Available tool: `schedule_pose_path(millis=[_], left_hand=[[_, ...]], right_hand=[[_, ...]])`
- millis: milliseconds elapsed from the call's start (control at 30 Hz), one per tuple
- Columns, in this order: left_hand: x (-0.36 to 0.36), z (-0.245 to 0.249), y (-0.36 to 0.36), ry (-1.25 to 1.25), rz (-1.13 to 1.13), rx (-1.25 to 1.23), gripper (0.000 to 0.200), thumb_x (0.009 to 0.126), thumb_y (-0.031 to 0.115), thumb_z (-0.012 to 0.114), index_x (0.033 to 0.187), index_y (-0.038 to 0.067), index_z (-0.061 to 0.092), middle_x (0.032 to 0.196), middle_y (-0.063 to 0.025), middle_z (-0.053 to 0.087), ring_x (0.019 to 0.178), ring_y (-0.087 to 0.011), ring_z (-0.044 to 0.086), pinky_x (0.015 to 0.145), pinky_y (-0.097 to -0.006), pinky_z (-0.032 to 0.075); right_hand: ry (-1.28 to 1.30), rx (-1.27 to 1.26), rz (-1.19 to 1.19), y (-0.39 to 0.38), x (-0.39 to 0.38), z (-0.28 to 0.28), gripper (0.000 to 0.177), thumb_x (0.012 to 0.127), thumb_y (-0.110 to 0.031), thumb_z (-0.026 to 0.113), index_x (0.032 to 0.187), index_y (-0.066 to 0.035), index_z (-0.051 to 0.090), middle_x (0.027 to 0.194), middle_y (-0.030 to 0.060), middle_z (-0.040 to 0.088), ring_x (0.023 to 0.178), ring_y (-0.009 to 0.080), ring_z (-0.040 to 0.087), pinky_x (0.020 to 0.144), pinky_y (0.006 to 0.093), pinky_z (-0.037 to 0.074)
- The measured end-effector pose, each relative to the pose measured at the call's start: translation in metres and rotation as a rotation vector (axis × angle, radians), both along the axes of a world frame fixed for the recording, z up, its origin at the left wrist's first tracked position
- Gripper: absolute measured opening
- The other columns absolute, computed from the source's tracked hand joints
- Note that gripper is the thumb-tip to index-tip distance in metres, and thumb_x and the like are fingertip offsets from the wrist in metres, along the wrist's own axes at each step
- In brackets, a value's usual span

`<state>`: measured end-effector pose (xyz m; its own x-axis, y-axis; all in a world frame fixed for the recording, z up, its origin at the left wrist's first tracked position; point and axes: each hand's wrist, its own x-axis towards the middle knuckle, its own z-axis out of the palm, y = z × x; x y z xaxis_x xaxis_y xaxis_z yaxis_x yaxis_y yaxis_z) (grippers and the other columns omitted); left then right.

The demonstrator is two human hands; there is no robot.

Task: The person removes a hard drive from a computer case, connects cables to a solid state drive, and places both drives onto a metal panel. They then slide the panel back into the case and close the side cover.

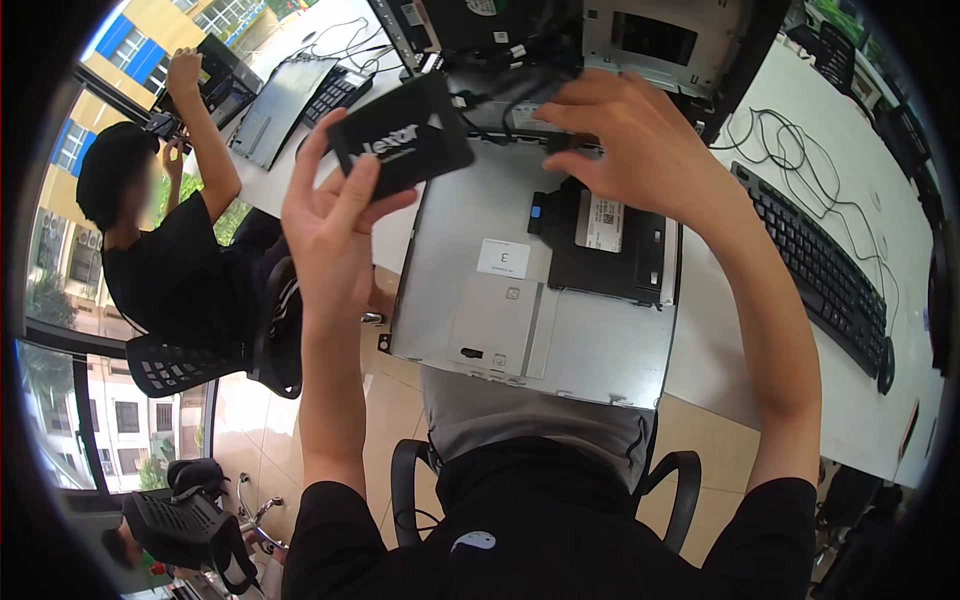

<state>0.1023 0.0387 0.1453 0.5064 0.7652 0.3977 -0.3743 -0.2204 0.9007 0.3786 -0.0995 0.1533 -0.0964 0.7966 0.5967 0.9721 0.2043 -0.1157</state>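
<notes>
My left hand (335,205) grips a black Lexar solid-state drive (405,140), with the thumb across its labelled face. The drive is held up in the air, tilted, above the far left part of an open computer case (430,270). My right hand (630,135) is over the far side of the case, beside dark cables (510,95). Its thumb and index finger are curved and apart, with a small dark part between or behind them; I see no firm hold on it. Below this hand lies a black optical drive (600,245) with a white label, fitted in the case.
A black keyboard (820,265), a mouse (886,365) and loose cables (800,150) lie on the white table (710,350) at right. The case's upright section (700,50) stands at the back. Another person (170,240) sits at left beside another computer panel (285,110).
</notes>
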Motion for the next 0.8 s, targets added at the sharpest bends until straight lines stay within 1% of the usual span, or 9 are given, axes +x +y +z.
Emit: schedule_pose_path(millis=[33,67,267,367,467,600,700,733,800], left_hand=[[0.003,0.000,-0.003,0.016,-0.020,-0.010,0.061,0.108,0.006,0.067,0.162,-0.005,0.041,0.123,-0.0194,0.076,0.105,-0.0225,0.079,0.084,-0.0355,0.071],[0.004,-0.001,-0.003,0.038,-0.041,-0.033,0.061,0.108,0.006,0.066,0.162,-0.005,0.041,0.123,-0.0200,0.076,0.104,-0.0228,0.080,0.084,-0.0355,0.071],[0.011,-0.013,-0.007,0.075,-0.089,-0.175,0.061,0.108,0.006,0.066,0.162,-0.005,0.041,0.123,-0.0232,0.076,0.101,-0.0251,0.081,0.083,-0.0352,0.071],[0.010,-0.011,-0.007,0.099,-0.075,-0.150,0.061,0.108,0.006,0.067,0.163,-0.005,0.041,0.124,-0.0242,0.075,0.102,-0.0257,0.081,0.081,-0.0356,0.071],[0.008,-0.009,-0.008,0.115,-0.072,-0.134,0.061,0.108,0.006,0.066,0.163,-0.005,0.041,0.125,-0.0246,0.075,0.104,-0.0261,0.080,0.080,-0.0355,0.070],[0.013,-0.008,-0.019,0.105,-0.115,-0.135,0.061,0.107,0.006,0.066,0.162,-0.005,0.041,0.125,-0.0252,0.075,0.103,-0.0269,0.080,0.079,-0.0344,0.070],[0.017,-0.009,-0.023,0.110,-0.118,-0.115,0.061,0.107,0.006,0.067,0.161,-0.005,0.042,0.125,-0.0256,0.074,0.103,-0.0272,0.080,0.078,-0.0345,0.070],[0.016,-0.010,-0.023,0.120,-0.121,-0.111,0.061,0.107,0.006,0.067,0.161,-0.006,0.042,0.125,-0.0257,0.074,0.103,-0.0272,0.080,0.078,-0.0350,0.070],[0.012,-0.012,-0.019,0.139,-0.125,-0.102,0.061,0.107,0.006,0.068,0.161,-0.006,0.042,0.125,-0.0259,0.074,0.103,-0.0272,0.080,0.078,-0.0359,0.070]], right_hand=[[-0.014,0.000,-0.033,-0.004,-0.003,-0.003,0.038,0.087,-0.027,0.087,0.118,-0.004,0.083,0.121,0.0140,0.077,0.112,0.0357,0.072,0.099,0.0454,0.058],[0.082,-0.076,-0.060,-0.010,-0.002,-0.002,0.044,0.089,-0.028,0.086,0.127,-0.007,0.081,0.135,0.0158,0.073,0.120,0.0370,0.069,0.106,0.0448,0.056],[0.231,0.038,-0.037,-0.018,-0.001,0.018,0.031,0.089,-0.027,0.088,0.111,-0.005,0.086,0.125,0.0136,0.078,0.114,0.0327,0.072,0.096,0.0431,0.058],[0.069,0.197,-0.027,-0.017,-0.001,0.021,0.025,0.086,-0.021,0.091,0.102,-0.003,0.086,0.120,0.0144,0.079,0.111,0.0322,0.073,0.091,0.0417,0.059],[0.063,0.298,0.099,-0.017,0.000,0.029,0.028,0.084,-0.017,0.092,0.106,-0.001,0.083,0.118,0.0147,0.078,0.109,0.0321,0.073,0.091,0.0404,0.059],[0.210,0.164,0.206,-0.017,-0.020,0.019,0.037,0.086,-0.013,0.089,0.118,0.001,0.078,0.113,0.0144,0.077,0.104,0.0318,0.072,0.090,0.0407,0.059],[0.211,0.129,0.270,-0.009,-0.021,0.008,0.033,0.087,-0.011,0.088,0.116,0.002,0.078,0.107,0.0141,0.077,0.100,0.0330,0.071,0.089,0.0418,0.058],[0.210,0.160,0.262,-0.008,-0.023,0.006,0.028,0.086,-0.009,0.087,0.111,0.001,0.080,0.099,0.0120,0.077,0.096,0.0316,0.070,0.084,0.0422,0.057],[0.144,0.169,0.267,-0.008,-0.021,0.006,0.025,0.085,-0.009,0.088,0.107,0.000,0.081,0.095,0.0105,0.076,0.094,0.0299,0.070,0.082,0.0413,0.057]])
